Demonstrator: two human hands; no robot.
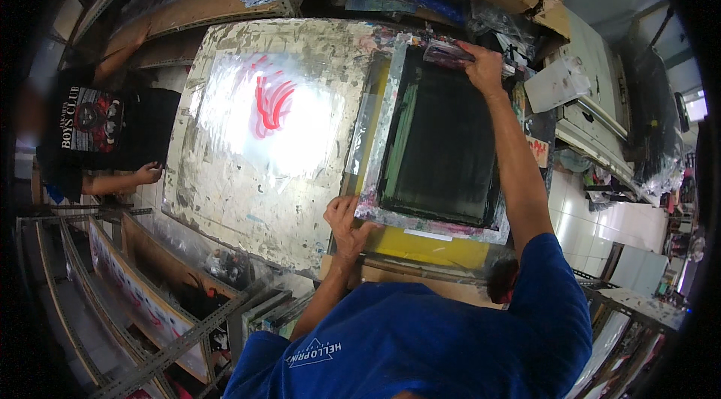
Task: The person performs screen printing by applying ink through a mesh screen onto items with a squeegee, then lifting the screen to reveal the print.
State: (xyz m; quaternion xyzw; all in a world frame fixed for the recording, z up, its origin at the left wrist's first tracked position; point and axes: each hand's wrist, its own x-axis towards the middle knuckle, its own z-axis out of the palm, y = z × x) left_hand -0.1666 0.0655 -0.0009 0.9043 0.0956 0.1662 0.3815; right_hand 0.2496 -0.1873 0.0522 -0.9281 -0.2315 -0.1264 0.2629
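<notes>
A screen printing frame (369, 173) with a dark mesh (443, 143) lies on the right part of a paint-stained table (188, 196). At the mesh's far end, my right hand (484, 67) is closed on the right end of a squeegee (444, 53), its arm stretched over the frame's right side. Ink-dark edges border the mesh, and a greenish strip runs along its left. My left hand (347, 228) grips the frame's near left corner, thumb spread along the near edge and fingers at the left side. Yellow sheeting (432, 247) shows beneath the frame.
Left on the table is a glossy clear sheet (308, 117) with red strokes (272, 102). Another person (113, 128) stands at the table's left end. Metal racks (173, 331) are near left; a translucent plastic container (557, 85) sits right of the frame.
</notes>
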